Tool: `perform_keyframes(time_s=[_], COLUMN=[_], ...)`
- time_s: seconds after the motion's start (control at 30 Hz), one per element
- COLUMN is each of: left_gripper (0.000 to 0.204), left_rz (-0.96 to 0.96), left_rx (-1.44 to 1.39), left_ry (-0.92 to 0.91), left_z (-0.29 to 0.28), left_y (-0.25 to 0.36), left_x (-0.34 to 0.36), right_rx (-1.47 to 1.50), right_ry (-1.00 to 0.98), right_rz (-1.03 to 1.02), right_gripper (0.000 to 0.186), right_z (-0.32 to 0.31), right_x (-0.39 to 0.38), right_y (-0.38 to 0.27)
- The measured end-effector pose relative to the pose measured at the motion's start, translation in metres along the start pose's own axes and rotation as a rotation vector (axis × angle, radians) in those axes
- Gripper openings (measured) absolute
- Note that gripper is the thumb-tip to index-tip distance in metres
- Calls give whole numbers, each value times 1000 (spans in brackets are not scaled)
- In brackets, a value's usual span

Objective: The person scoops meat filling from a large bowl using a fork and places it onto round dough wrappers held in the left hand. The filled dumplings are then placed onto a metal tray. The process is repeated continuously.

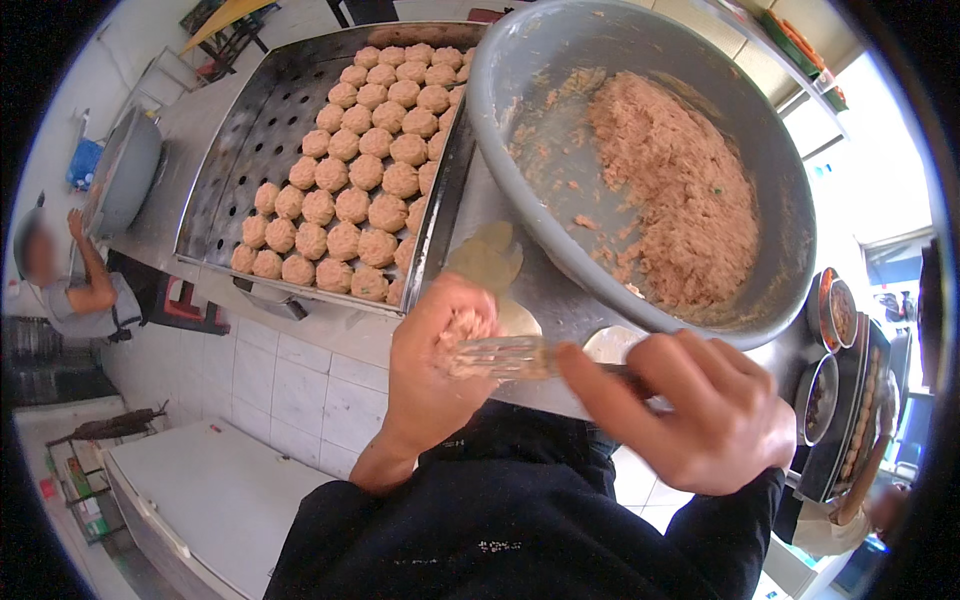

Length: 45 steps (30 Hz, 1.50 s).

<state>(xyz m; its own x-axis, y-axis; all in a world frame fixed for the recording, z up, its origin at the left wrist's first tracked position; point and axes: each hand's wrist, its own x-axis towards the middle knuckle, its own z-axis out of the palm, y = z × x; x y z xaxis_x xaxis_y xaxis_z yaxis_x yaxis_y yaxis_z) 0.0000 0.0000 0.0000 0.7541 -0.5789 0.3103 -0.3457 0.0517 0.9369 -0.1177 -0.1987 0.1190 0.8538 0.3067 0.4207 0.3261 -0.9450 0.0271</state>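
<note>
My left hand (420, 375) is closed around a lump of pink minced filling (462, 325) near the counter's front edge. My right hand (700, 410) grips a flat metal spatula (510, 357), whose blade lies against that filling. Pale round wrappers (610, 342) lie on the steel counter (470, 200) behind my hands, beside a greenish, partly hidden item (490, 252). Behind at left, a perforated metal tray (245, 150) holds rows of shaped meat pieces (350, 205). A big grey basin (510, 160) with minced mixture (670, 190) sits at back right.
A co-worker (75, 295) stands at far left by another grey basin (130, 165). At right are steel bowls (820, 400), a dark tray of food (850, 440) and another person (850, 520). A white chest freezer (210, 500) sits lower left on the tiled floor.
</note>
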Motion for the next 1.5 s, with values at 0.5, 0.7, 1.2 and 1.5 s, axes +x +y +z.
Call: perform_keyframes(time_s=[0.5,0.7,1.2,1.5], left_gripper=[31,23,27,30], left_rz=[104,99,39,-70], left_rx=[-247,-88,-10,-108], left_ry=[160,103,131,93], left_z=[4,-1,10,9], left_y=[14,12,10,9], left_x=[13,15,15,11], right_rx=[102,165,-114,-467], right_ry=[-18,-37,-16,-698], right_rz=[199,203,-17,698], right_gripper=[21,26,28,14], right_z=[-12,-11,-1,-32], right_x=[4,6,0,-16], right_y=[-1,-2,12,140])
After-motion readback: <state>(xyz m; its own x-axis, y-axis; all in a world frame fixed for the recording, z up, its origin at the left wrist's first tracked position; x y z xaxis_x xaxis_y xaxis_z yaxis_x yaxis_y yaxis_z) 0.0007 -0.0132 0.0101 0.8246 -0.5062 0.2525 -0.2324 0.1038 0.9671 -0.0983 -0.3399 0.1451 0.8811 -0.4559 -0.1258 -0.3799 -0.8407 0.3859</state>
